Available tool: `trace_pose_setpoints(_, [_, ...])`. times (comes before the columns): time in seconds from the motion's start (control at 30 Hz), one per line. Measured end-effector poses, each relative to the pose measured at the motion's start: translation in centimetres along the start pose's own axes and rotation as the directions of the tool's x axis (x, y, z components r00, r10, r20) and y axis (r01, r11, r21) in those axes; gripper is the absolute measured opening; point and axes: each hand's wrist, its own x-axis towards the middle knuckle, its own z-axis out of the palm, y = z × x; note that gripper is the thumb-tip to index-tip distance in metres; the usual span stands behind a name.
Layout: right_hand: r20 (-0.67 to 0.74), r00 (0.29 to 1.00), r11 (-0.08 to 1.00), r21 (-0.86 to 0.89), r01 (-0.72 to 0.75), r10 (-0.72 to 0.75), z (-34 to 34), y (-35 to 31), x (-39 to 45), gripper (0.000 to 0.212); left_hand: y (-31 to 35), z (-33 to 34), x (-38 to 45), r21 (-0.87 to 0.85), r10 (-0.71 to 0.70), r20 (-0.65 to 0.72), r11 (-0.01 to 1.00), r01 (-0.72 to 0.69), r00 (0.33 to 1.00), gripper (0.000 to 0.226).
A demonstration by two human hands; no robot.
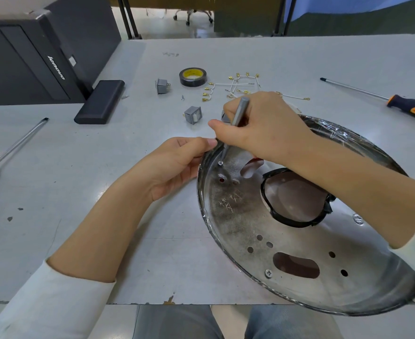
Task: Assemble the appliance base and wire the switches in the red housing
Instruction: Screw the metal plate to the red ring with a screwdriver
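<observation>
Round metal plate [287,243], dull and scratched, pierced with small holes, an oblong slot and a large opening rimmed in black tape, lying at the near right of the grey surface [79,192] and overhanging its near edge; red shows through two of the openings. Left hand [177,165]: fingers curled over the plate's left rim, gripping it. Right hand [262,128]: fingers closed round a short steel driver [238,112], its tip on a screw [220,163] just inside that rim; a second screw [268,273] sits by the slot. Beyond the plate: two grey boxy switches [161,85] [193,114], a third partly hidden behind the right hand; one roll of black tape [193,77]; a cluster of white wires [238,85] with brass terminals; one loose screw [183,97]. Right of the plate, an orange-handled screwdriver [382,99]; far left of it, another screwdriver [13,148] and a black computer case [42,57].
</observation>
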Motion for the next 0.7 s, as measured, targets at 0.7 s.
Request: trace_pose_setpoints(0.7, [0.205,0.977,0.969,0.247,0.001,-0.053,-1.2,0.5,0.0,0.017,0.1,0.0,0.0,0.011,0.000,0.014,1.000,0.000,1.000,0.025])
